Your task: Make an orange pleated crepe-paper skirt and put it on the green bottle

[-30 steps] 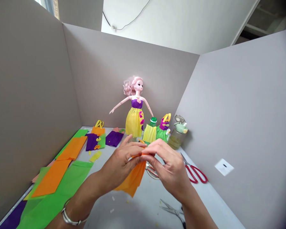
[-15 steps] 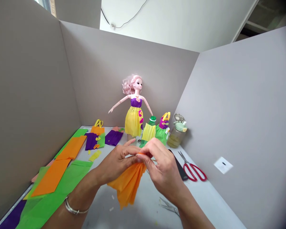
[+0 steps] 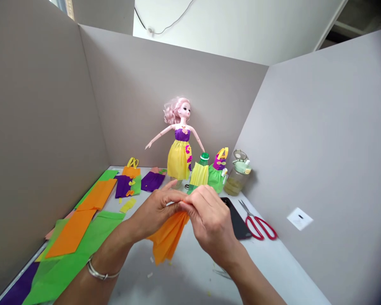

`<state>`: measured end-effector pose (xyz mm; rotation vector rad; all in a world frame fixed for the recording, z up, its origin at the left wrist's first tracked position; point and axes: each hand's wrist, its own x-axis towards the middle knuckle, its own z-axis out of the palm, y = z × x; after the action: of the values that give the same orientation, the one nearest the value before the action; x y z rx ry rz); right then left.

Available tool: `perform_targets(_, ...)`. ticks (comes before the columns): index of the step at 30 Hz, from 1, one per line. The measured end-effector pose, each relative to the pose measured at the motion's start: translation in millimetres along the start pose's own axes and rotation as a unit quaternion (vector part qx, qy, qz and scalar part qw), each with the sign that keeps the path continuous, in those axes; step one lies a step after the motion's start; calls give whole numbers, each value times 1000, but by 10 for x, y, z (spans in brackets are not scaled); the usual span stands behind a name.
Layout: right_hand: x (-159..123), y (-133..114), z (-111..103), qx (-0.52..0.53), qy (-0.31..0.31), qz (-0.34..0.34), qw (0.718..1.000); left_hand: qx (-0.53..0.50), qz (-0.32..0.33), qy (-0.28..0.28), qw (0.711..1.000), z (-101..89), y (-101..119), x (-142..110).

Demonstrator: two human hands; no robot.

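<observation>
My left hand (image 3: 157,207) and my right hand (image 3: 209,218) meet above the table, fingertips pinched together on the top edge of a gathered piece of orange crepe paper (image 3: 165,237). The paper hangs down in folds below the hands. Behind them a doll (image 3: 179,146) with pink hair stands in a purple and yellow paper dress against the back wall. A silver bracelet is on my left wrist.
Orange (image 3: 73,231), green (image 3: 66,271) and purple paper sheets lie at left. Small paper dresses (image 3: 206,174) stand by a jar (image 3: 238,178). Red scissors (image 3: 258,222) and a black phone (image 3: 236,218) lie at right. Grey partition walls enclose the table.
Both hands have drawn closer together and gathered the orange paper into tighter folds. The view shifted slightly, uncovering the black phone.
</observation>
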<state>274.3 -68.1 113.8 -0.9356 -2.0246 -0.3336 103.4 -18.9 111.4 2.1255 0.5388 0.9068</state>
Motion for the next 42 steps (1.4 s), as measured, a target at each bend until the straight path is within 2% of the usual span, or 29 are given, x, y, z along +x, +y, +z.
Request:
perform_targets(3, -31, 4, 117, 0, 54, -7, 999, 28, 11, 13, 999, 3, -14, 0)
perform_targets(5, -46, 27, 194, 39, 73, 25, 996, 33, -10, 8, 999, -8, -50, -7)
perform_targets(7, -64, 70, 236, 122, 63, 108, 985, 20, -61, 2, 998, -23, -104, -15)
perform_targets(10, -127, 152, 226, 250, 17, 265, 931, 5, -124, -1, 992, -28, -183, -12)
perform_targets(12, -202, 200, 194, 285, -4, 323, 903, 9, -123, -1, 992, -2, -210, 2)
perform_targets(13, -246, 220, 179, 290, -14, 331, 898, 12, -113, -3, 993, 20, -216, 10)
perform_targets(15, -338, 249, 155, 276, -28, 311, 909, 18, -100, -6, 995, 83, -219, 24)
perform_targets(19, -513, 277, 147, 176, -35, 181, 967, 58, -88, -10, 994, 253, -262, 13)
perform_targets(21, -594, 282, 156, 134, -26, 141, 981, 99, -59, -6, 993, 337, -321, -15)
perform_targets(24, -709, 287, 176, 156, -27, 177, 971, 167, 2, 5, 986, 422, -433, -74)
perform_targets(26, -788, 290, 193, 205, -58, 236, 948, 207, 30, -4, 978, 443, -499, -117)
perform_targets(30, -956, 298, 230, 266, -175, 317, 893, 308, 71, -67, 946, 432, -604, -184)
perform_targets(33, -1058, 313, 226, 278, -301, 342, 846, 380, 93, -104, 915, 420, -688, -240)
perform_targets(35, -1100, 329, 200, 263, -385, 332, 820, 409, 65, -128, 901, 408, -742, -308)
perform_targets(38, -1124, 363, 153, 227, -444, 309, 810, 412, -6, -125, 902, 368, -784, -485)
perform_targets(42, -1125, 435, 138, 197, -436, 311, 821, 376, -74, -114, 917, 330, -747, -805)
